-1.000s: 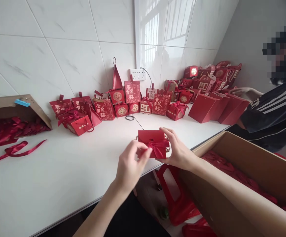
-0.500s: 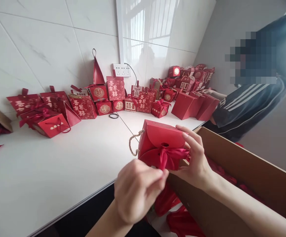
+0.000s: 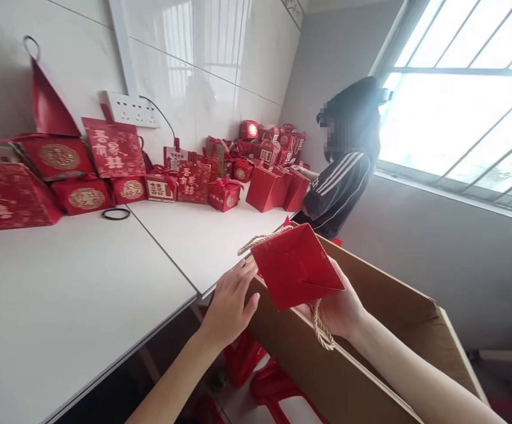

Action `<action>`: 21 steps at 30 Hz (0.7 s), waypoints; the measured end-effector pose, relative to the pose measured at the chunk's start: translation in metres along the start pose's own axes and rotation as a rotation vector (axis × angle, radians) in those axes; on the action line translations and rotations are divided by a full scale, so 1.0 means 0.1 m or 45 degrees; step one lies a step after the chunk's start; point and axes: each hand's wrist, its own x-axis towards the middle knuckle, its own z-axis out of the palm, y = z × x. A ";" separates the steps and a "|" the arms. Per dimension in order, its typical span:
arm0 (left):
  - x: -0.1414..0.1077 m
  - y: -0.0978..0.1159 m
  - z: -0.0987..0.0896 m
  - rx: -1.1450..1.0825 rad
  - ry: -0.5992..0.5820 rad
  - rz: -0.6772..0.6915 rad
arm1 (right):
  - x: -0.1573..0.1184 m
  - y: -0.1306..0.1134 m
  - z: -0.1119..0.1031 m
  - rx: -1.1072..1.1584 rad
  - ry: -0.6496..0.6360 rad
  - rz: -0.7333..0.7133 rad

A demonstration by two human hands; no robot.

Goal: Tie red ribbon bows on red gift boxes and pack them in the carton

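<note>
A red gift box (image 3: 298,268) with twisted beige cord handles is tilted so that a flat, folded face shows. My right hand (image 3: 342,303) holds it from the right and below, over the near edge of a large cardboard box (image 3: 384,282). The ribbon bow is out of sight. My left hand (image 3: 232,303) is just left of the red box, fingers apart and holding nothing, beside the table edge and the cardboard box's corner.
Red gift boxes (image 3: 194,179) line the white table (image 3: 83,282) along the tiled wall, with a black ring (image 3: 116,214) before them. A person (image 3: 344,171) in a dark striped jacket is at the far end. Red stools (image 3: 278,388) stand below.
The view has swung right. My left hand has let go of the ribbon and opened. The red box has been turned in my right hand, so its bow no longer shows.
</note>
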 end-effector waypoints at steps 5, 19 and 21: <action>0.05 0.04 0.36 -0.084 -0.213 -0.012 | -0.07 -0.01 -0.21 -0.033 0.045 -0.031; 0.17 0.67 -0.24 -1.154 0.211 -0.525 | 0.02 0.22 -0.15 -0.294 0.096 -0.136; 0.15 0.63 -0.23 -1.080 0.271 -0.564 | 0.02 0.21 -0.09 -0.514 0.245 -0.356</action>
